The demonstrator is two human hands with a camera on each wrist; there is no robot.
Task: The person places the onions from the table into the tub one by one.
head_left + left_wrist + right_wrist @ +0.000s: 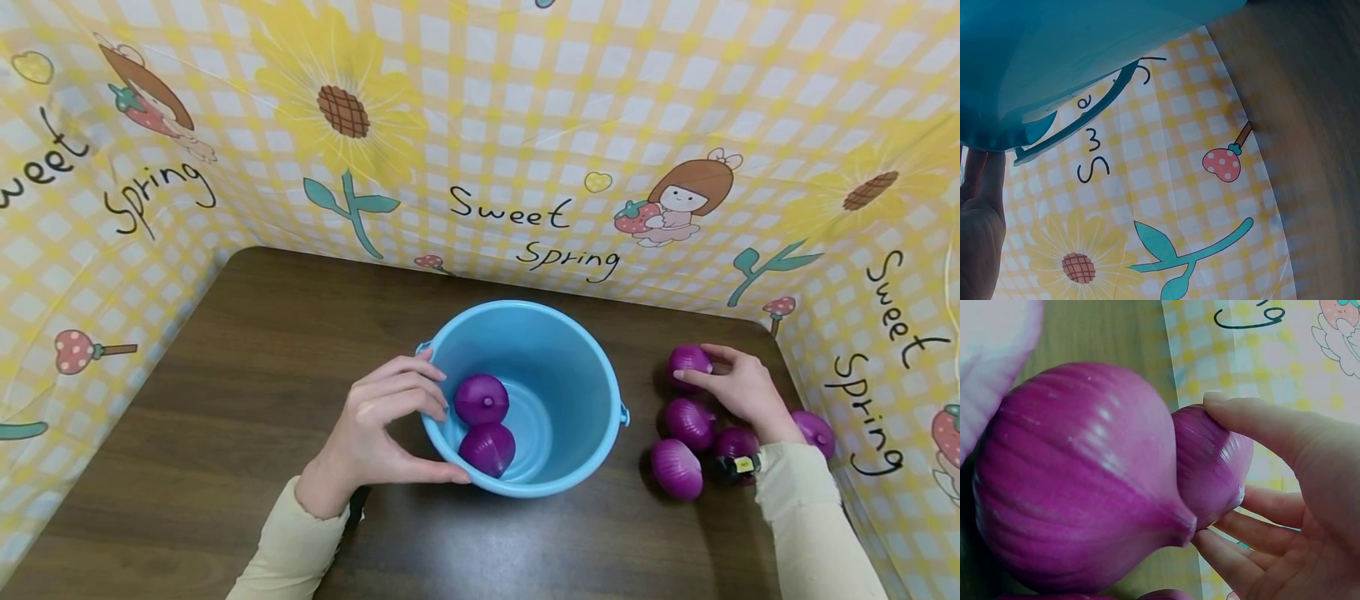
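My left hand [382, 417] holds the near-left rim of a light blue bucket [573, 375], with the thumb low on the rim and the fingers higher along its side. Two purple onions [482, 400] lie inside the bucket, at its left. Over on the right, my right hand [742, 387] grips another purple onion [686, 365] between thumb and fingers. The right wrist view shows this held onion [1210, 462] partly behind a nearer onion [1085, 475]. In the left wrist view, the bucket's underside and wall [1085, 37] cover most of the left hand [982, 231].
Several more onions [677, 469] sit on the brown table [225, 400] below and beside my right hand, one partly behind the wrist. A yellow checked cloth [510, 125] walls the table at the back and both sides. The bucket's handle [1085, 125] hangs along its outside.
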